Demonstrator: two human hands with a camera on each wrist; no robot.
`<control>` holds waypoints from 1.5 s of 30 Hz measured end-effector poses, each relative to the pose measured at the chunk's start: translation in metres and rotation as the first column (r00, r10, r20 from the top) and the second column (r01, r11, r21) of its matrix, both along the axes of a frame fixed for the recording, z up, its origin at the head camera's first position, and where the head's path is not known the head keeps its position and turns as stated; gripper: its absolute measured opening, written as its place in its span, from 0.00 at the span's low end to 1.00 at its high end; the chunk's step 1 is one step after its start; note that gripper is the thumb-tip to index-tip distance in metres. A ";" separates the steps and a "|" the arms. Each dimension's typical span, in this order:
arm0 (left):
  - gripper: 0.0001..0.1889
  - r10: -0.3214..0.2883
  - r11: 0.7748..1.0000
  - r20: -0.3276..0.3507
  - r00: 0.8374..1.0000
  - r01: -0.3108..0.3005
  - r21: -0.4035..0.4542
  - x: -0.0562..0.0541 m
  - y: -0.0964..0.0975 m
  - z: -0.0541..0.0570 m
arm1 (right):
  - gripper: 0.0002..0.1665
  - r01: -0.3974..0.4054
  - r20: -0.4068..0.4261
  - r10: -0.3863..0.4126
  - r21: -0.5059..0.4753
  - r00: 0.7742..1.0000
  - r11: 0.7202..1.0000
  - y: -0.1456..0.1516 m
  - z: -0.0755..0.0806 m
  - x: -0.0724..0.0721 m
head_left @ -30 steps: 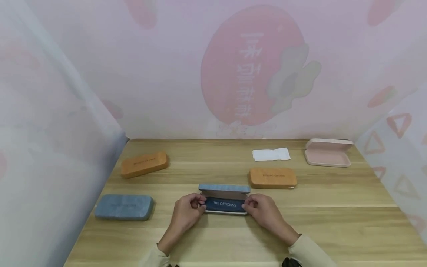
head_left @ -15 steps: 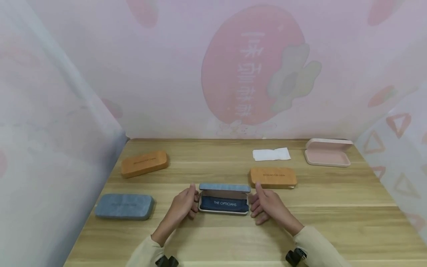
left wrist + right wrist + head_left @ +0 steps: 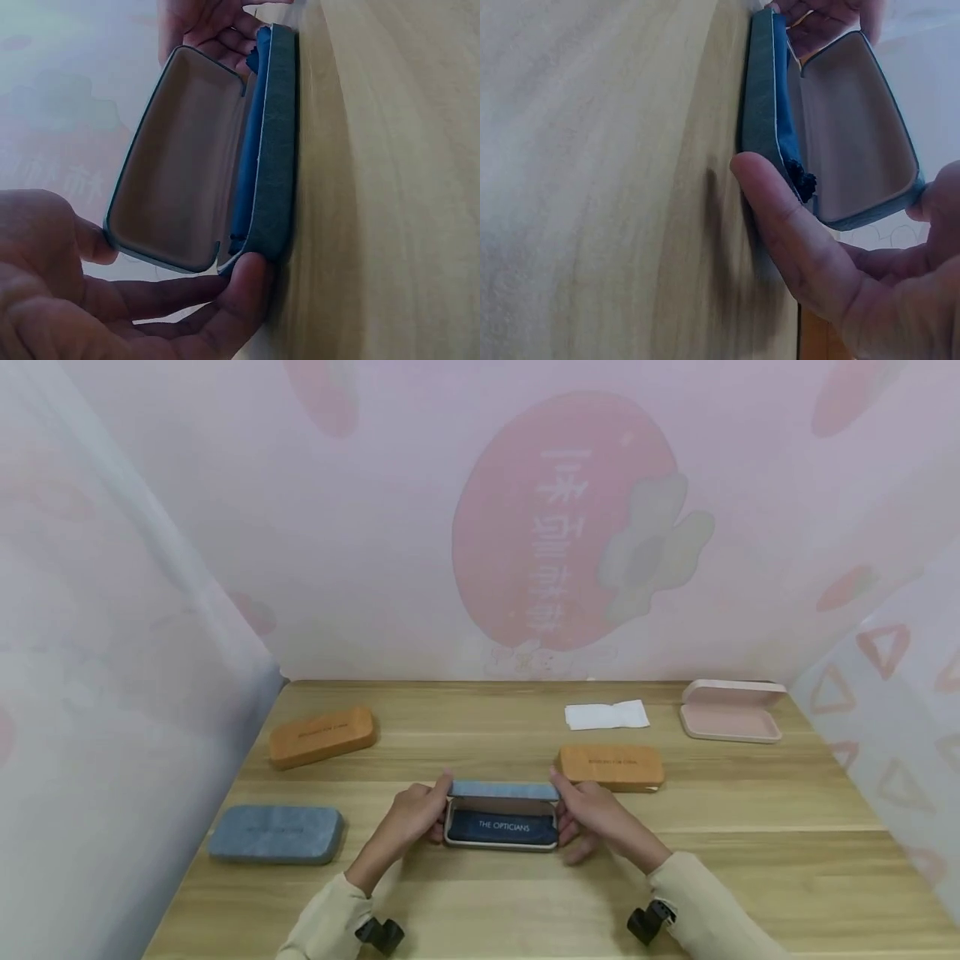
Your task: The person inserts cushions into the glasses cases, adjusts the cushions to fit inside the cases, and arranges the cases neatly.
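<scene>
left hand (image 3: 412, 814): we are gripping the lid-up blue case (image 3: 504, 790), fingers partly bent | centre: case sitting on the table (image 3: 502, 910), navy cloth (image 3: 504, 828) lying inside | right hand (image 3: 594, 812): we are gripping its other end, thumb touching lid

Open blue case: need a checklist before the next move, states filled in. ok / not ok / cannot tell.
1. Base of the open blue case flat on the table: ok.
2. Left hand placed: ok, thumb at a corner of the lid, a fingertip at the base.
3. Right hand placed: ok, thumb at the lid's other corner.
4. Fingers out of the gap between lid and base: ok, they sit outside, at the case's ends.
5. Navy cloth fully below the rim: cannot tell, its frayed edge shows near the rim.
6. Right thumb clear of the nearby orange case: cannot tell, they overlap in the head view.
</scene>
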State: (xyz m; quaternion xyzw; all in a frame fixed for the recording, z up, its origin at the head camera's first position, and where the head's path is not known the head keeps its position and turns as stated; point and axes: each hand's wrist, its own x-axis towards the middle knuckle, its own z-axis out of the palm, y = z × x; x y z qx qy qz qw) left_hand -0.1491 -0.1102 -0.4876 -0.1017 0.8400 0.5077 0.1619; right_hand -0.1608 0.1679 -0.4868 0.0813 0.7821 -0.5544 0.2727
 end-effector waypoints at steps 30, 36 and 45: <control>0.16 -0.047 0.998 -0.187 0.981 0.037 -0.060 0.024 -0.007 -0.016 | 0.15 -0.070 -0.206 0.066 -0.010 0.976 0.998 0.002 -0.009 0.018; 0.15 -0.023 0.997 -0.209 0.978 0.006 -0.081 0.028 -0.006 -0.016 | 0.20 0.018 -0.260 0.000 0.067 0.966 0.998 -0.003 -0.004 0.027; 0.15 0.001 0.999 -0.213 0.977 -0.012 -0.048 0.029 -0.003 -0.010 | 0.15 0.103 -0.297 -0.083 0.054 0.951 0.993 -0.009 -0.002 0.032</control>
